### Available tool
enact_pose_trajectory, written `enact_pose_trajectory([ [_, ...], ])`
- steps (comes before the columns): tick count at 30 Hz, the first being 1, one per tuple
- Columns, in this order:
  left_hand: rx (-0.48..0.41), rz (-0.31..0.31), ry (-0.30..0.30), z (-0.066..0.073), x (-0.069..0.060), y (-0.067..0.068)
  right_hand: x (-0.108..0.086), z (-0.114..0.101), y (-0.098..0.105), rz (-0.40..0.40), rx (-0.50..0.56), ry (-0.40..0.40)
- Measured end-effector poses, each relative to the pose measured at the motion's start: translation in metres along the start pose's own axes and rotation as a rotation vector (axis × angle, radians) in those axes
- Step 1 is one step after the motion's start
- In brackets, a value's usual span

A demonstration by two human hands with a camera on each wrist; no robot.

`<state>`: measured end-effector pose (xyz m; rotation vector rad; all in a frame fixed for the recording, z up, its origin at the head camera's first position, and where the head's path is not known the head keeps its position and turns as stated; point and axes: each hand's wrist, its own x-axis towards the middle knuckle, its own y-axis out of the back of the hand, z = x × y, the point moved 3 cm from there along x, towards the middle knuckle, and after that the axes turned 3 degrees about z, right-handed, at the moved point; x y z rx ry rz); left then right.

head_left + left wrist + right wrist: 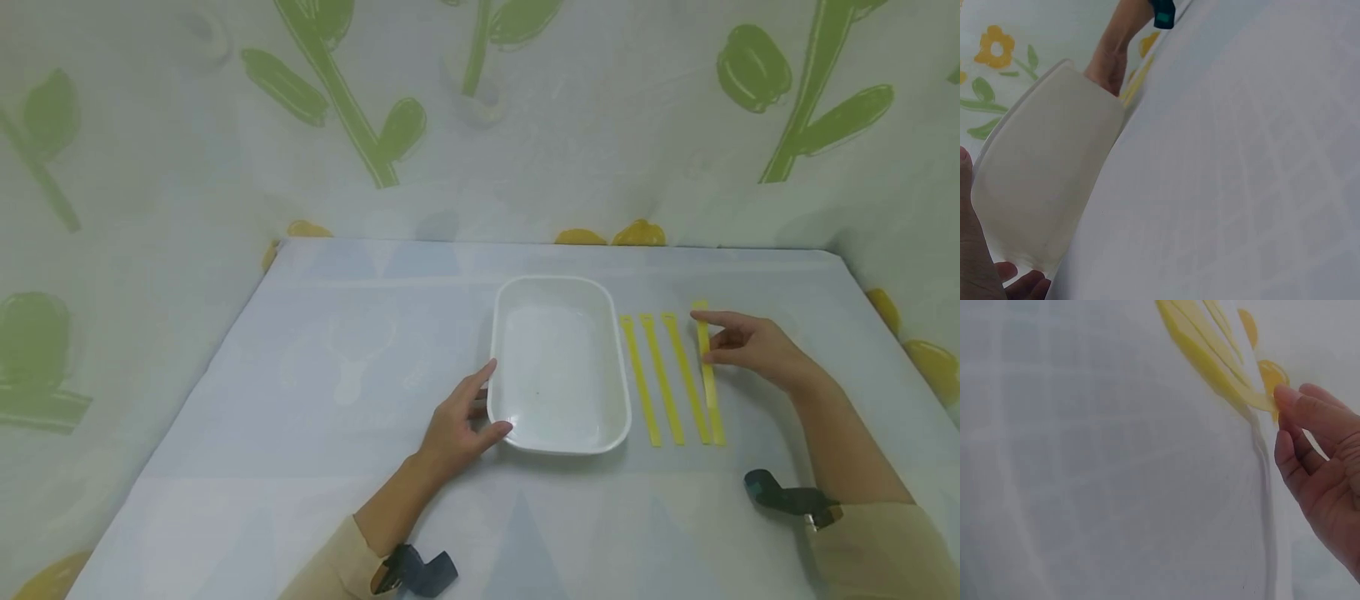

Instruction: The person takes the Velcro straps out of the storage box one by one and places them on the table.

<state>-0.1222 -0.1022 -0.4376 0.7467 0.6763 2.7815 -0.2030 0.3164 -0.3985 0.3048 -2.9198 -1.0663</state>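
A white rectangular plastic basin (pixel 558 375) with rounded corners stands on the table, nothing inside it. My left hand (pixel 459 425) grips its near left corner, thumb at the rim and fingers against the outer side; the left wrist view shows these fingers (pixel 1025 284) curled by the basin wall (pixel 1054 169). To the right of the basin, my right hand (pixel 750 346) pinches a flat yellow strip (pixel 708 383) near its far end. In the right wrist view, thumb and fingers (pixel 1316 419) hold the tip of that strip (pixel 1210 369), which bends upward.
Several more yellow strips lie side by side between the basin and my right hand, among them one strip (pixel 639 379) close to the basin wall. The pale table (pixel 322 400) ends at a wall covering (pixel 562 150) printed with green plants.
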Motion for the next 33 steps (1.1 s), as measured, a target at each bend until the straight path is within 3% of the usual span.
enact_pose_trajectory([
  [12,-0.001,-0.010,-0.004,0.001,0.000,0.002,0.007,0.006,-0.005,-0.043,-0.067,-0.002],
  [19,0.003,-0.005,-0.010,0.001,0.001,0.002,0.008,0.005,-0.003,-0.026,-0.171,-0.054],
  [25,-0.110,0.051,-0.054,0.000,0.002,0.003,0.001,-0.001,-0.006,-0.001,-0.196,-0.073],
  [28,-0.122,0.096,-0.087,0.004,0.005,0.005,-0.005,-0.008,-0.009,0.023,-0.183,-0.041],
  [33,0.016,0.127,-0.129,0.016,0.009,0.010,-0.017,-0.026,-0.017,0.091,-0.140,0.113],
])
